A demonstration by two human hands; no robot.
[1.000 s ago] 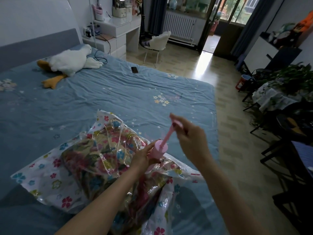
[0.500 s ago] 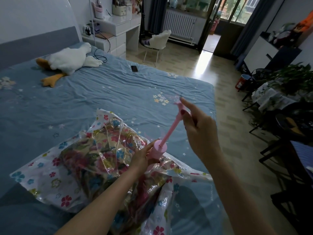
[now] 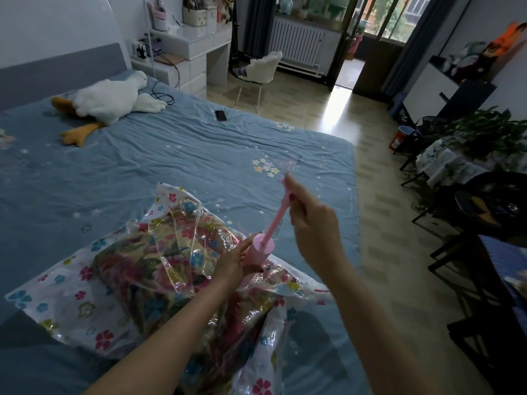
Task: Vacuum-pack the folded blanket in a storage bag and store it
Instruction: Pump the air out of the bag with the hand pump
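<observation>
Pumping, your left hand (image 3: pixel 233 262) grips the pink pump (image 3: pixel 258 252) barrel while your right hand (image 3: pixel 309 220) pinches its raised handle. The soft, bulky blanket (image 3: pixel 159 260) lies bagged in the slippery storage bag (image 3: pixel 51 303) on the near bed (image 3: pixel 171 161); grip the bag's edges.

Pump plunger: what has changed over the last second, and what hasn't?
The right hand has drawn the plunger rod up and out of the pink pump barrel, away from the bag. The left hand still grips the barrel on the storage bag; the blanket is unmoved.
</observation>
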